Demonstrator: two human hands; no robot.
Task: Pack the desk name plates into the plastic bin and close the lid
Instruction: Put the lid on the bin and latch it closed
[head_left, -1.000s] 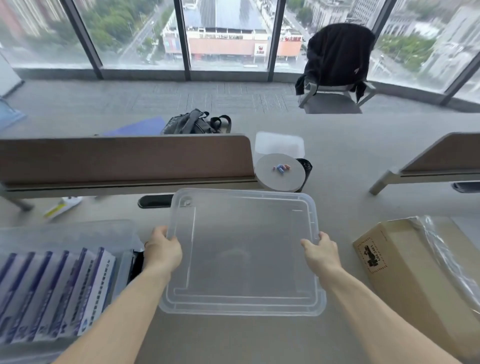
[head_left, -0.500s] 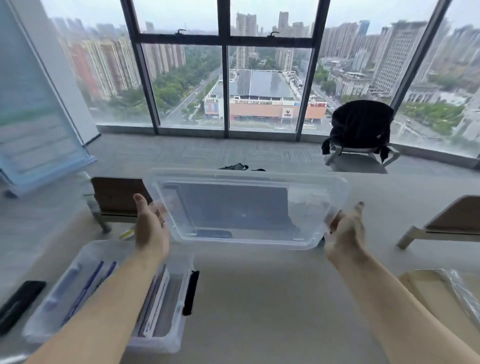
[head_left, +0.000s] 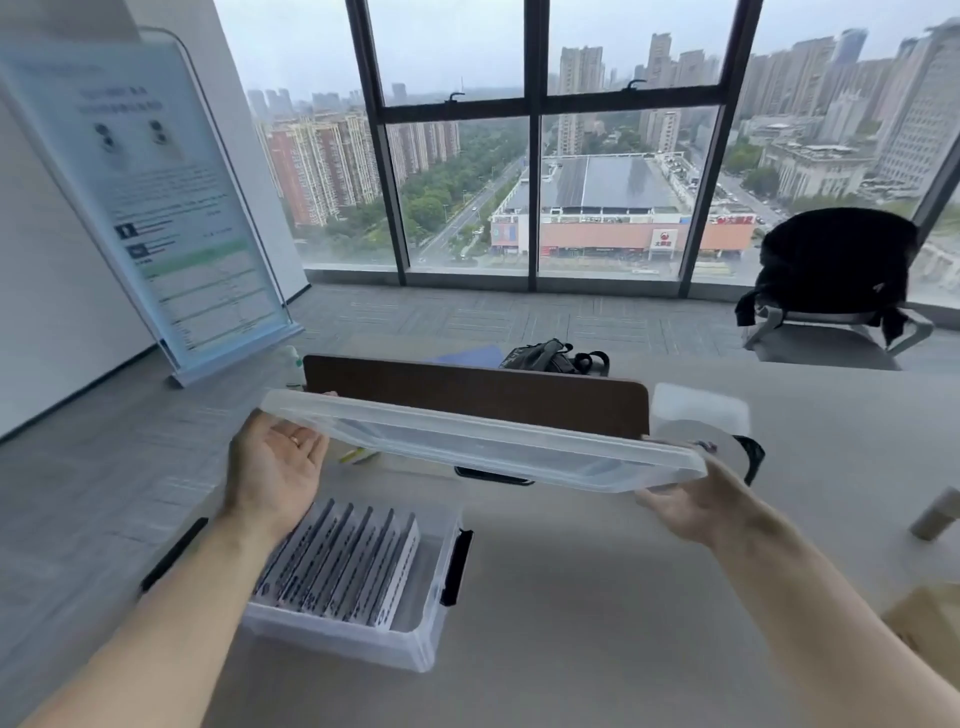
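Observation:
I hold a clear plastic lid (head_left: 483, 444) in the air, nearly edge-on, sloping down to the right. My left hand (head_left: 272, 470) grips its left end, palm turned up. My right hand (head_left: 696, 501) holds its right end from below. Beneath the lid's left half, the clear plastic bin (head_left: 415, 647) stands uncovered on the grey table, with black side latches. Inside it, several white and dark blue desk name plates (head_left: 343, 564) stand on edge in a row.
A brown divider panel (head_left: 467, 389) runs across the table behind the lid. A cardboard box (head_left: 930, 623) sits at the right edge. A round white object (head_left: 691, 431) lies beyond my right hand. A sign board (head_left: 150, 197) leans at the left; a chair (head_left: 831, 291) stands at the window.
The lid, flat in front of me a second ago, has been lifted, tipped and carried left over the bin. My view has risen and swung left.

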